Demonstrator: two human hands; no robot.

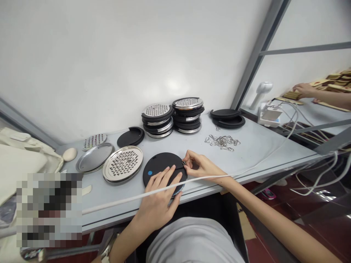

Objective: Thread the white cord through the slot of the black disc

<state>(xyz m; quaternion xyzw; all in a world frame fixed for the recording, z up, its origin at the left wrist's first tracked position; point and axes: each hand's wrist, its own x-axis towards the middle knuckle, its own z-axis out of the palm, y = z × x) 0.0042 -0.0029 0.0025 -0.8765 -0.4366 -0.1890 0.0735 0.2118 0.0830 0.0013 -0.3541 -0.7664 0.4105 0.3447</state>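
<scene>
The left hand [157, 202], fingers open, lies flat on the black disc [161, 162] by the table's [263, 149] near edge; at the disc's two o'clock, the right hand [202, 168] pinches a small metal clip [183, 163]. Farther off, toward twelve, stand grater stacks [157, 118].

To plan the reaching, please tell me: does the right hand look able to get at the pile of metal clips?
Probably yes: the pile of metal clips lies beyond the right hand, with nothing visible between, though that hand is busy at the edge of the black cover.
</scene>
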